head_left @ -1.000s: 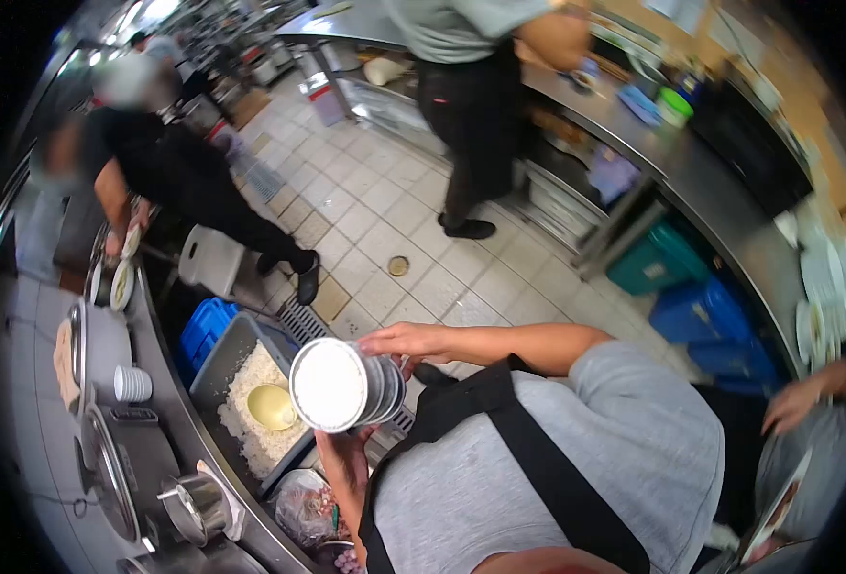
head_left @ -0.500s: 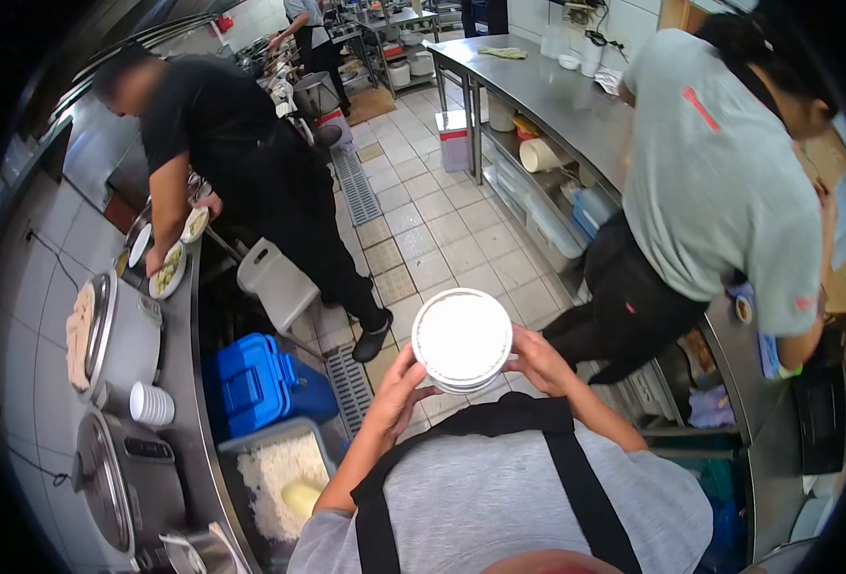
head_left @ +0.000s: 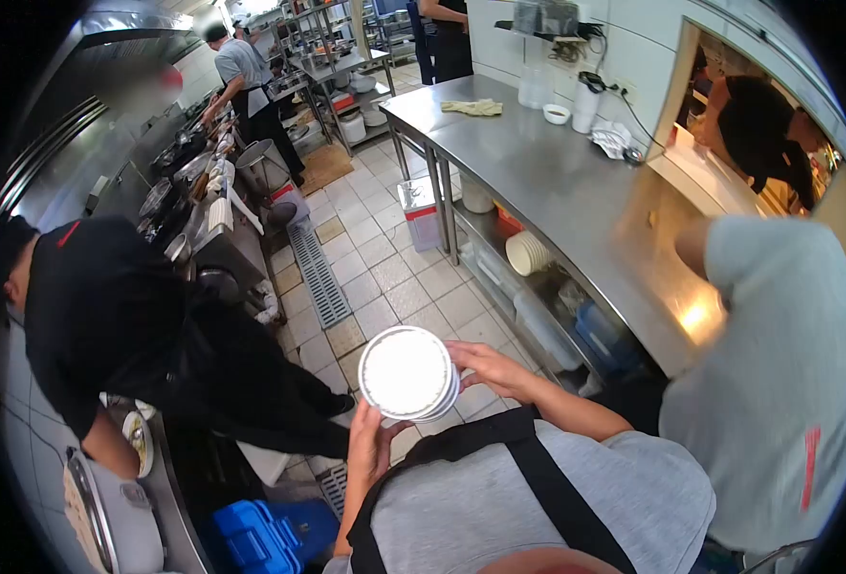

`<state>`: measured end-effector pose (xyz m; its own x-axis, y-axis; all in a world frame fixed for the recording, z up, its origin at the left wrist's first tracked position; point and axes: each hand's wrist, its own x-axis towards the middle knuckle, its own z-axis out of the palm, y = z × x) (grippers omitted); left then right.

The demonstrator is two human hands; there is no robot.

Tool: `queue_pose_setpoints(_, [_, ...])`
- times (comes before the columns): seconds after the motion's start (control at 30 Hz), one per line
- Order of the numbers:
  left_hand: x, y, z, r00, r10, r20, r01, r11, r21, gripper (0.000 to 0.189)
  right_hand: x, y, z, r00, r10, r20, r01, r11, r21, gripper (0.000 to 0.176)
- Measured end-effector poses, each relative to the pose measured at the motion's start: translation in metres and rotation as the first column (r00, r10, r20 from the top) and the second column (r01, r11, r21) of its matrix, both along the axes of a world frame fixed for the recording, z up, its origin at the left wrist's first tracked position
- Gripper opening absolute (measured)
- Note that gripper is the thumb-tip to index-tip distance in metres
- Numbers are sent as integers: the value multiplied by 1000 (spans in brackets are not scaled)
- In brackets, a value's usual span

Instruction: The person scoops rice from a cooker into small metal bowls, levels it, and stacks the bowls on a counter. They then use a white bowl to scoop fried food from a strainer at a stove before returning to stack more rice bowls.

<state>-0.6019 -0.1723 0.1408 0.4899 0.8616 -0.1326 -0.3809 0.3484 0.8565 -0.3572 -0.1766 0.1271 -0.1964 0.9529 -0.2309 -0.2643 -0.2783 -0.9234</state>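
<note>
In front of my chest is a stack of white bowls [head_left: 408, 375], upright, with several rims showing at its lower right side. Glare washes out the top bowl, so I cannot make out its contents. My left hand [head_left: 371, 445] grips the near left side of the stack, thumb up against the rim. On the right side, my right hand [head_left: 485, 368] presses its fingers against the stack. Some fingertips of both hands are hidden under or behind it.
A person in black [head_left: 126, 316] bends over the left counter beside a plate of food [head_left: 139, 443]. At right, a person in grey [head_left: 767, 373] reaches across a steel table [head_left: 518, 143]. A blue lidded bin [head_left: 255, 538] stands low left. A floor drain [head_left: 319, 277] crosses the tiles.
My view has turned, and the bowls, still between both hands, appear further left and lower. The person in grey has shifted and now reaches toward the hatch. The rice tub has left view.
</note>
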Motion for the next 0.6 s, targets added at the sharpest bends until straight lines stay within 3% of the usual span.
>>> queue_pose_setpoints(0.17, [7,139,-2,987,145,-68,-142,989,48,67,4,163,-17,991,116,-66,-115,993,24,56])
queue_pose_setpoints(0.3, [17,268,2,983,135,-122,-129,990,59,65,14,288,-19,987,118,-107,-112,992,56,55])
queue_pose_setpoints(0.6, [106,568,12,986,-129,-102,132,991,24,66,105,532,-19,982,-127,-142,131,991,19,53])
